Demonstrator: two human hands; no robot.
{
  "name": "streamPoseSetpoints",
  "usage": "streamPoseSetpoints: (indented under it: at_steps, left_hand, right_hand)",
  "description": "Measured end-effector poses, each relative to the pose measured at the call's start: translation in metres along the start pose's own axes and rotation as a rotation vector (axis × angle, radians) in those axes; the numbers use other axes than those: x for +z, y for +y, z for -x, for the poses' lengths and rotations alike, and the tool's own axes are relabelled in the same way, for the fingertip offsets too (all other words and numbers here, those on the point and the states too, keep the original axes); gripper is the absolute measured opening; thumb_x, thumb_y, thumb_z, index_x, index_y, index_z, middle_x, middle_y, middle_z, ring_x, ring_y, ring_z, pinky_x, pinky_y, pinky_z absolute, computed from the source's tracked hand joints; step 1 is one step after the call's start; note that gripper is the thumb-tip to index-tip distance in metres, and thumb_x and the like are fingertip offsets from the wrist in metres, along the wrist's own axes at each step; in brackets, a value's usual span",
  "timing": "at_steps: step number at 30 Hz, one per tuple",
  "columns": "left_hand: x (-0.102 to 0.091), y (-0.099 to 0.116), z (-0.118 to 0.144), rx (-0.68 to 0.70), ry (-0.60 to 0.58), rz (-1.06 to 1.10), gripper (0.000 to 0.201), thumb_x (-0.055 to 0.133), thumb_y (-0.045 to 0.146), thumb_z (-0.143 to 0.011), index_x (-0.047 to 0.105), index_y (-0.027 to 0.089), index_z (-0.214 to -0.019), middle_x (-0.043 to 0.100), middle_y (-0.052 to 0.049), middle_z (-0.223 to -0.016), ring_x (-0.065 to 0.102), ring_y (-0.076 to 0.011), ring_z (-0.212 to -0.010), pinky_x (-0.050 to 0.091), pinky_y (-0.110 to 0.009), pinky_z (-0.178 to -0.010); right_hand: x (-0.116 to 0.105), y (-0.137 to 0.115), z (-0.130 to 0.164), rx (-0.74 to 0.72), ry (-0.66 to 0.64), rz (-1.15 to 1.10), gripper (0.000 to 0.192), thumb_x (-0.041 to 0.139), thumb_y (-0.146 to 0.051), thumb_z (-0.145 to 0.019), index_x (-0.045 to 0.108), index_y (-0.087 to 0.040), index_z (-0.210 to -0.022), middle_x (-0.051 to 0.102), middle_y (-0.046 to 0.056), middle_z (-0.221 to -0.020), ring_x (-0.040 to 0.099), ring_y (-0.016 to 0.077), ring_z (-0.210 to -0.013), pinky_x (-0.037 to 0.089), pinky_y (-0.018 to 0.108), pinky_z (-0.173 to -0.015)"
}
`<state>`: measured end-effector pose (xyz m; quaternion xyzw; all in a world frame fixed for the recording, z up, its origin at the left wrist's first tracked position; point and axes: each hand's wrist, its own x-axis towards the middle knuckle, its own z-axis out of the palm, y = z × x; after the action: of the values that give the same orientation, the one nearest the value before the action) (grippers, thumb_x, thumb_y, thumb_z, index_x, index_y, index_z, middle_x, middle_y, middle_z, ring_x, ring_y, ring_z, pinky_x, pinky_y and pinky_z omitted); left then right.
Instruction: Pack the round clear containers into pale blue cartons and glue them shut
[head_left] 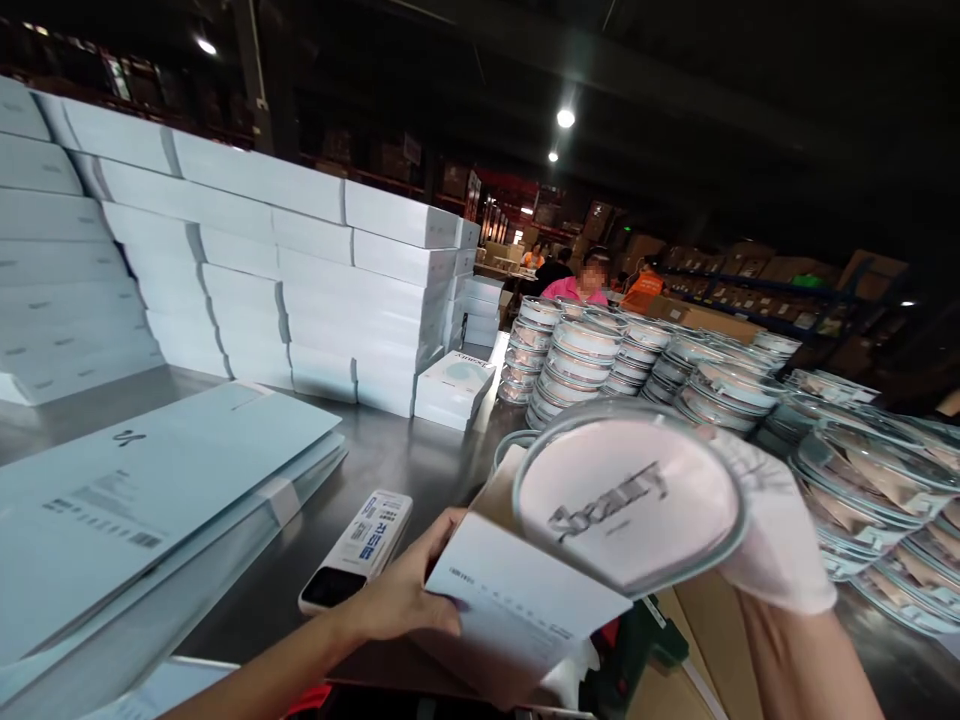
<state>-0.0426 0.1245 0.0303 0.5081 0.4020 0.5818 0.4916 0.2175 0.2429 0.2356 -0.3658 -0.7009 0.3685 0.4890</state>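
Note:
My right hand [772, 540], in a white glove, holds a round clear-rimmed disc case [626, 497] with grey lettering on its pale face, tilted toward me. My bare left hand [409, 590] grips the near edge of a white open box [517, 605], just under the disc. The disc's lower edge overlaps the box's mouth. A white handheld device with a blue label [358, 548] lies on the metal table just left of my left hand.
Flat white folded cartons [135, 500] lie stacked at the left. A wall of white boxes [315, 290] stands behind. Many stacks of round disc cases [660, 365] fill the right side of the steel table [390, 455]. Other people work far back.

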Motion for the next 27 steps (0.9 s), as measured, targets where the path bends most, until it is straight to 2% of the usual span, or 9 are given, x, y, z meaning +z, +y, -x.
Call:
streamPoseSetpoints:
  at_steps: [2,5,10,13,15,17,21,24,27]
  left_hand:
    - [0.002,-0.006,0.008,-0.003,0.057,-0.028,0.087,0.097,0.058,-0.052,0.060,0.024,-0.123,0.068,-0.001,-0.105,0.060,-0.0280,-0.098,0.049,-0.035,-0.084]
    - [0.001,-0.017,0.023,-0.030,0.144,-0.067,0.092,0.096,0.055,-0.056,0.056,0.025,-0.133,0.070,-0.003,-0.105,0.063,-0.0312,-0.098,0.052,-0.039,-0.086]
    - [-0.003,-0.022,0.041,0.063,0.283,-0.111,0.117,0.092,0.068,-0.057,0.037,0.026,-0.151,0.043,-0.017,-0.156,0.041,-0.0458,-0.142,0.039,-0.054,-0.114]
    - [0.002,-0.012,0.044,0.291,0.212,-0.248,0.084,0.076,0.076,-0.073,0.057,0.025,-0.138,0.029,-0.015,-0.167,0.024,-0.0473,-0.153,0.029,-0.054,-0.121]
    - [0.010,-0.005,0.043,0.351,0.216,-0.363,0.054,0.055,0.069,-0.094,0.070,0.025,-0.120,0.037,-0.012,-0.164,0.030,-0.0438,-0.152,0.030,-0.052,-0.121]
    - [0.020,-0.001,0.040,0.305,0.317,-0.395,0.044,0.042,0.058,-0.103,0.069,0.026,-0.118,0.046,-0.011,-0.158,0.040,-0.0381,-0.147,0.033,-0.047,-0.120]
    - [0.029,0.004,0.033,0.218,0.532,-0.308,0.037,0.050,0.046,-0.103,0.047,0.030,-0.136,0.040,-0.009,-0.161,0.043,-0.0316,-0.146,0.041,-0.042,-0.114]
    - [0.019,0.016,0.029,0.105,0.384,-0.410,0.033,0.047,0.047,-0.103,0.060,0.030,-0.129,0.047,-0.006,-0.156,0.042,-0.0326,-0.145,0.040,-0.041,-0.115]
    - [0.004,0.031,0.027,0.062,0.208,-0.530,0.031,0.052,0.050,-0.100,0.072,0.032,-0.116,0.063,-0.004,-0.137,0.055,-0.0321,-0.133,0.043,-0.037,-0.112]
  right_hand:
    - [0.016,0.002,0.028,-0.017,-0.112,-0.005,0.041,0.081,-0.064,-0.071,0.075,-0.025,-0.081,0.075,0.003,-0.071,0.071,0.0239,-0.069,0.060,0.037,-0.065]
    - [0.030,0.025,0.068,-0.200,-0.133,0.100,0.037,0.075,-0.057,-0.084,0.071,-0.034,-0.113,0.076,0.006,-0.116,0.070,0.0300,-0.111,0.054,0.044,-0.099]
    - [0.049,0.091,0.118,-0.088,-0.044,-0.071,0.046,0.064,-0.063,-0.090,0.058,-0.038,-0.129,0.058,0.006,-0.151,0.051,0.0349,-0.142,0.045,0.051,-0.113]
    - [0.071,0.120,0.136,-0.033,-0.122,-0.147,0.079,0.061,-0.079,-0.081,0.055,-0.033,-0.145,0.045,0.009,-0.163,0.039,0.0438,-0.150,0.043,0.060,-0.116]
    - [0.086,0.128,0.145,0.021,-0.071,-0.101,0.074,0.063,-0.079,-0.079,0.062,-0.037,-0.140,0.046,0.004,-0.163,0.036,0.0455,-0.151,0.042,0.060,-0.117]
    - [0.102,0.127,0.150,0.131,0.013,-0.056,0.064,0.062,-0.072,-0.084,0.059,-0.045,-0.142,0.052,-0.002,-0.158,0.040,0.0433,-0.149,0.046,0.058,-0.115]
    - [0.121,0.113,0.147,0.177,0.101,-0.060,0.076,0.051,-0.056,-0.099,0.015,-0.042,-0.164,0.037,0.000,-0.168,0.033,0.0342,-0.155,0.032,0.056,-0.125]
    - [0.094,0.118,0.133,0.042,0.036,-0.054,0.073,0.042,-0.048,-0.105,0.001,-0.039,-0.164,0.029,0.005,-0.171,0.036,0.0265,-0.154,0.034,0.051,-0.124]
    - [0.018,0.141,0.122,-0.004,-0.047,0.519,0.055,0.032,-0.039,-0.105,0.035,-0.021,-0.156,0.053,0.017,-0.155,0.056,0.0265,-0.139,0.048,0.043,-0.113]
